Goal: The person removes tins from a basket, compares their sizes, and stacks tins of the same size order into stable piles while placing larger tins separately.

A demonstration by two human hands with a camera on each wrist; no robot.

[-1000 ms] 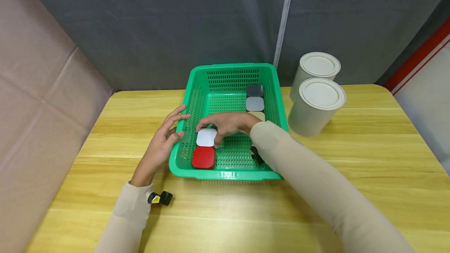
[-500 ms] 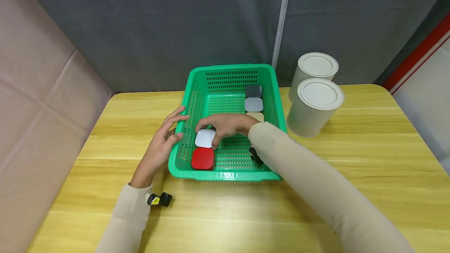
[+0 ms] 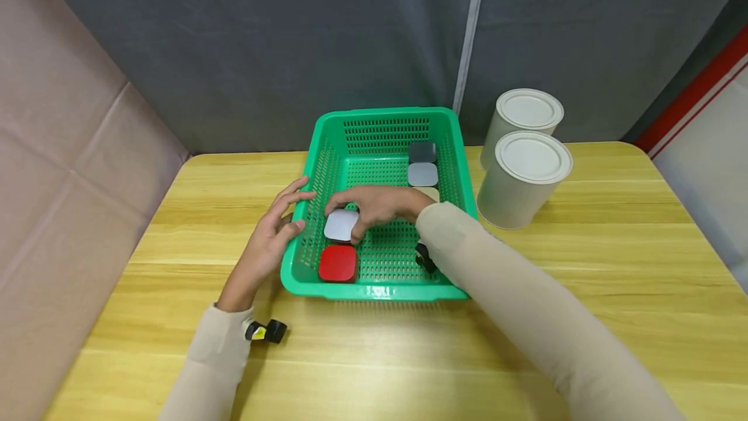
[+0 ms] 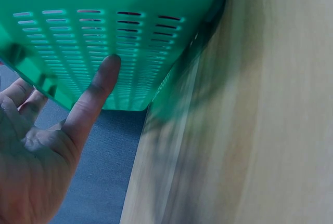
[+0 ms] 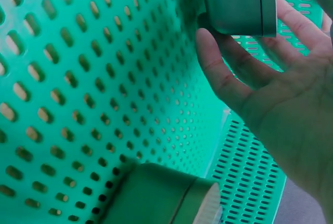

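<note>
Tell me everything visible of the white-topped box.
The white-topped box is squarish with rounded corners, its flat white top facing up, its sides darker; the right wrist view shows a seam below the top. It looks closed, possibly plastic. The right-hand grip holds it inside the green basket, near the left wall, just beyond the red-topped box. Whether it clears the basket's floor, I cannot tell.

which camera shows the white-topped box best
Head: the white-topped box shows most of its top, in the right hand. Right wrist shows its side, cut off above; left wrist misses it.
</note>
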